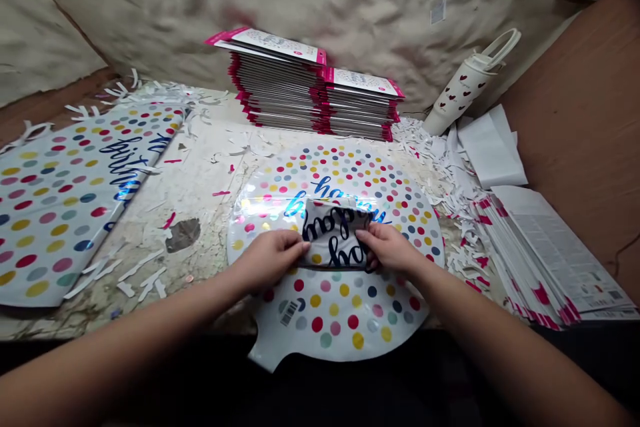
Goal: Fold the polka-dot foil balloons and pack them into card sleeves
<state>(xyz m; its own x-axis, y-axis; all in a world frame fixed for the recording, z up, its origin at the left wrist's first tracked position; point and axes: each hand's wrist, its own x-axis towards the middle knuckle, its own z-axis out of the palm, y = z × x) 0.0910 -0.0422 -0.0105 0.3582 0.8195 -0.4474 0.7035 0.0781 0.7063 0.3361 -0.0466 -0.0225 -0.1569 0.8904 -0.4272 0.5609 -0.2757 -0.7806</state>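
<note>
A small folded foil balloon (330, 240) with dark lettering is gripped at both sides by my hands. My left hand (274, 255) pinches its left edge between thumb and fingers. At the right edge, my right hand (389, 247) pinches it the same way. Beneath lies a flat, round foil balloon (345, 313), white with coloured dots and blue "happy" lettering. Its neck and a barcode show at the lower left, and its lower part reaches past the table's front edge. The folded piece and my hands cover its middle.
More dotted foil balloons (45, 213) lie at left. Two stacks of pink-edged packets (280, 87) stand at the back. Right are a white tumbler with hearts (457, 97), white paper (493, 147) and printed sleeves (555, 247). Paper scraps (450, 193) litter the table (210, 147).
</note>
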